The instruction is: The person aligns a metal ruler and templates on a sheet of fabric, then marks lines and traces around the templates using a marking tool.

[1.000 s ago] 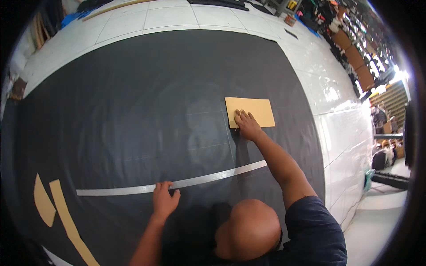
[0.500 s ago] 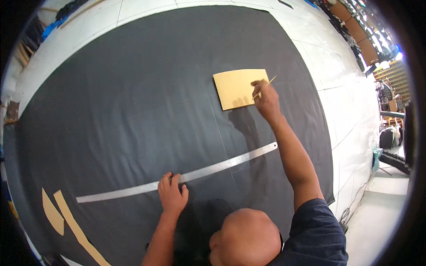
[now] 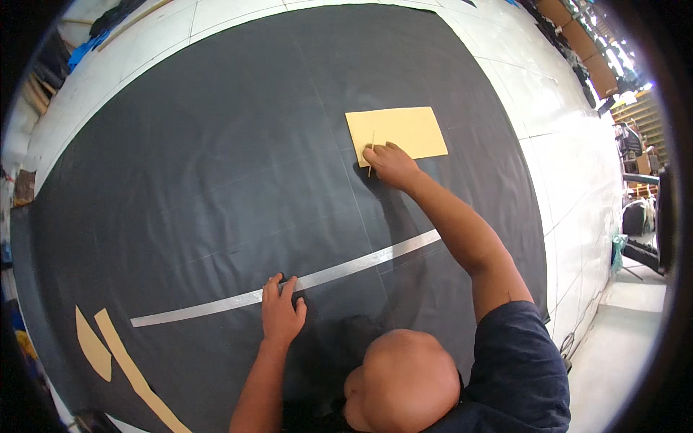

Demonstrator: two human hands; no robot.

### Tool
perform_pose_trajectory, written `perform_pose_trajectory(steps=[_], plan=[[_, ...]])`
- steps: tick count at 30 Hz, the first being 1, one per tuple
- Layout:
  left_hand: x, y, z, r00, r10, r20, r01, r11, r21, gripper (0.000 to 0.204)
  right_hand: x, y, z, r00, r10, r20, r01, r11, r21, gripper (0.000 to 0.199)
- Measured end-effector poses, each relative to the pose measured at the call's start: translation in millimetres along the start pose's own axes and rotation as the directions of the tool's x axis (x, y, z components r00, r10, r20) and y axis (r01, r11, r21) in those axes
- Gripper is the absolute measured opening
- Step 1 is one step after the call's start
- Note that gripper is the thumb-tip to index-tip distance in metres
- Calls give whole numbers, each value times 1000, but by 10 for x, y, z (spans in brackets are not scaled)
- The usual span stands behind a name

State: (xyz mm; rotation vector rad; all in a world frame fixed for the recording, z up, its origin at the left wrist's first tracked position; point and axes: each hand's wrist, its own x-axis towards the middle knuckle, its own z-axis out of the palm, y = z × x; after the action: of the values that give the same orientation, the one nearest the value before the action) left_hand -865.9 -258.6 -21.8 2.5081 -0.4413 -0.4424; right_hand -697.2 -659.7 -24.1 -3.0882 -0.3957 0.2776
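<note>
A long metal ruler [image 3: 346, 270] lies aslant across a large black sheet [image 3: 209, 166], which has a smooth, leather-like surface. My left hand [image 3: 281, 309] rests on the ruler left of its middle, fingers apart, holding nothing. Farther off on the right, a yellow rectangular card [image 3: 397, 130] lies on the sheet. At the card's near left corner is my right hand [image 3: 393, 164], closed on a thin pale stick [image 3: 372, 140] held nearly upright in the picture. The exact kind of stick is too small to tell. My right forearm covers the ruler's right end.
Two yellow card pieces lie at the near left: a curved one [image 3: 92, 343] and a long bent strip [image 3: 130, 369]. White floor tiles [image 3: 570, 166] border the sheet. A brown block [image 3: 23, 189] sits by its left edge. A bare head [image 3: 411, 375] blocks the lower middle.
My right hand has moved left along the card's near edge with the stick, which has turned more upright. The card's near edge, lifted before, now lies lower. My left hand stays on the ruler.
</note>
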Motion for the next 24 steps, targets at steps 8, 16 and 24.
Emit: perform_pose_trajectory(steps=[8,16,24], plan=[[-43,-38,100,994,36,-108,-28,996,80,53,-325,487,-127,839,-2,-545,28,999,40,24],[-4,6,135,989,51,-140,-43,997,62,50,-552,403,-1715,524,397,-754,-136,912,387,26],[30,-19,109,986,11,-168,-3,999,43,44,109,-273,-728,993,-120,4,111,925,364,22]])
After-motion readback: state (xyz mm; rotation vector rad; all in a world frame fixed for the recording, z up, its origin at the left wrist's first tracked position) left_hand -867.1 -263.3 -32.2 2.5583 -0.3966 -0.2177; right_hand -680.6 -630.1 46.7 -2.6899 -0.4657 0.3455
